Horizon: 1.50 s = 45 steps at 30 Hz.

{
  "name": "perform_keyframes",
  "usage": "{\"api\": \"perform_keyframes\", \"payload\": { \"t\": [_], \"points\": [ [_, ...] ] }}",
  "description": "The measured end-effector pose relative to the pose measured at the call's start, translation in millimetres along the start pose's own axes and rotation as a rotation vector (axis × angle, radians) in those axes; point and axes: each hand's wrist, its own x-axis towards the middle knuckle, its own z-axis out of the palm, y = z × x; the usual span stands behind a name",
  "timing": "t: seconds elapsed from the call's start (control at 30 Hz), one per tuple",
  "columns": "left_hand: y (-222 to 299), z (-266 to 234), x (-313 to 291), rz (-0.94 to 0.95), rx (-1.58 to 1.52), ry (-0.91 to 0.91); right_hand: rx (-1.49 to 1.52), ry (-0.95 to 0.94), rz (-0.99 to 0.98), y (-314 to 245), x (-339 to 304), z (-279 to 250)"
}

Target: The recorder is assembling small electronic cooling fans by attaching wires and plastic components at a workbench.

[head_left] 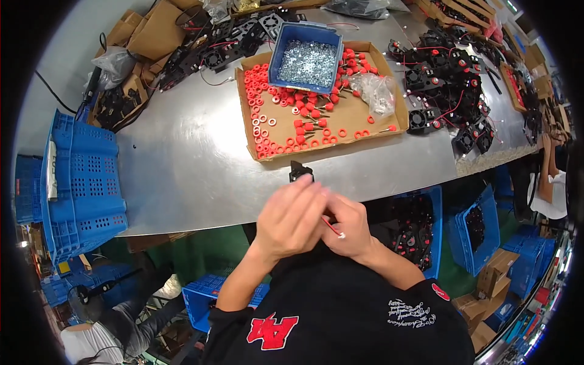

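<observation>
Just beyond the table's front edge my left hand (288, 218) and my right hand (348, 230) meet, both closed about a black plastic part (300, 171). Its dark end sticks out past the left fingertips; the rest is covered by my hands. A red wire with a small white connector (341, 235) comes out by the right hand. My left fingers lie side by side over the part and are slightly blurred. Straight ahead, a shallow cardboard tray (316, 149) holds red rings and red-headed pieces with metal shafts.
A blue bin (336, 45) of small metal pieces rests on the tray, beside a clear plastic bag (374, 92). Black fan assemblies (435, 79) with wires crowd the right. A blue crate (91, 176) stands left; another blue bin (437, 231) is below the table at right.
</observation>
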Motion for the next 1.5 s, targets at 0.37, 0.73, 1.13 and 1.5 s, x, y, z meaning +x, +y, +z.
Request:
{"api": "perform_keyframes", "payload": {
  "t": [0.37, 0.73, 1.13, 1.5],
  "points": [
    [-40.5, 4.1, -8.1, -0.430, 0.458, 0.565, 0.184, 0.074, 0.135, -14.9, -5.2, 1.0],
    [-8.2, -15.6, -14.0, -0.347, 0.063, -0.091, 0.138, 0.096, 0.092, -14.2, -8.0, 4.1],
    [14.9, 0.6, -18.7, -0.277, -0.108, -0.027, 0.219, 0.131, 0.166, -20.1, -6.7, 7.3],
    [6.3, -28.6, -24.0, -1.262, -1.054, 0.007, -0.100, 0.006, -0.313, -14.8, 49.9, -14.5]
  ]
}}
